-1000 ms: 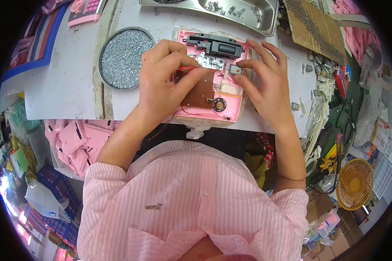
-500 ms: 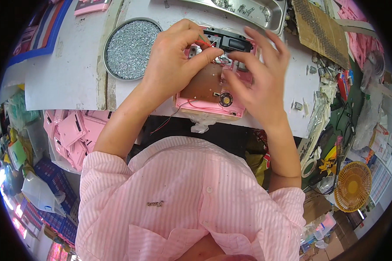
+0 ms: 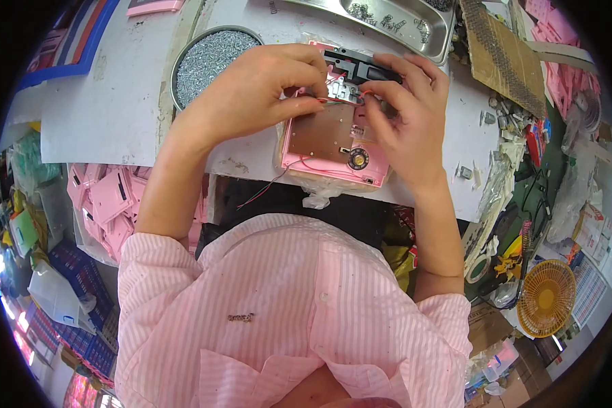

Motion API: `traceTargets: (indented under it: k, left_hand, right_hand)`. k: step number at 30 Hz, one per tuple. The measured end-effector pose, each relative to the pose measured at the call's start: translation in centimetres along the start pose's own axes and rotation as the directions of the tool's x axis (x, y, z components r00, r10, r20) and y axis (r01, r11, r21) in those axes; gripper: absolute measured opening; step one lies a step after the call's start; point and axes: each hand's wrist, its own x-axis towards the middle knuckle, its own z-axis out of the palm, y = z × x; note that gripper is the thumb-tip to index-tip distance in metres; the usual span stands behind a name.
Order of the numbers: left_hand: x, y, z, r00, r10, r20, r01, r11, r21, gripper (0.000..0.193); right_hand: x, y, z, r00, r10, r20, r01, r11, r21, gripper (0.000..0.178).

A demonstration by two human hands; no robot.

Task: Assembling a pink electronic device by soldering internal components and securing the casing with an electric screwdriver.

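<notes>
A pink plastic casing [image 3: 381, 158] lies in front of me with its inside facing up. It holds a brown circuit board [image 3: 319, 132], a round black dial [image 3: 358, 159] and a silvery metal bracket [image 3: 342, 90]. A black plastic part [image 3: 360, 71] runs along its far side. Thin red wires [image 3: 340, 102] cross between my hands over the board's far edge. My left hand [image 3: 272, 85] pinches the wires at the left with thumb and fingers. On the right, the thumb and forefinger of my right hand [image 3: 415, 115] close on a wire end beside the bracket.
A round tray of small screws [image 3: 214, 61] stands left of the casing. A metal tray with springs [image 3: 394, 27] is at the back. Cardboard [image 3: 503, 58] and small metal parts [image 3: 464, 171] lie to the right. A bag of pink plates [image 3: 109, 204] sits lower left, a yellow basket [image 3: 546, 298] lower right.
My left hand has drawn down and flattened over the board's far left edge. The right hand, spread before, has closed its thumb and forefinger at the bracket. More of the bracket shows.
</notes>
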Motion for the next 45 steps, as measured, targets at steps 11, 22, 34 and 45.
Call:
traceTargets:
  k: [11, 22, 34, 45]
  left_hand:
    - [0.8, 0.7, 0.3, 0.995, 0.011, -0.100, -0.007, 0.999, 0.036, 0.020]
    - [-0.4, 1.4, 1.8, 0.970, -0.004, -0.244, 0.012, 1.000, 0.029, 0.021]
    - [-4.0, 1.3, 4.6, 0.807, -0.370, -0.459, 0.399, 0.916, -0.037, 0.023]
    - [1.7, 5.7, 7.0, 0.967, -0.157, -0.199, 0.118, 0.973, -0.197, 0.027]
  right_hand:
    - [1.1, -0.6, 0.4, 0.997, 0.024, 0.072, -0.031, 0.995, 0.097, 0.015]
    - [1.2, -0.6, 0.7, 0.995, 0.037, 0.095, -0.055, 0.979, 0.196, 0.012]
    - [-5.0, 0.1, 0.2, 0.915, 0.360, -0.184, -0.275, 0.888, 0.370, 0.009]
    - [-3.8, 0.2, -2.4, 0.979, 0.183, -0.094, -0.122, 0.882, 0.455, 0.015]
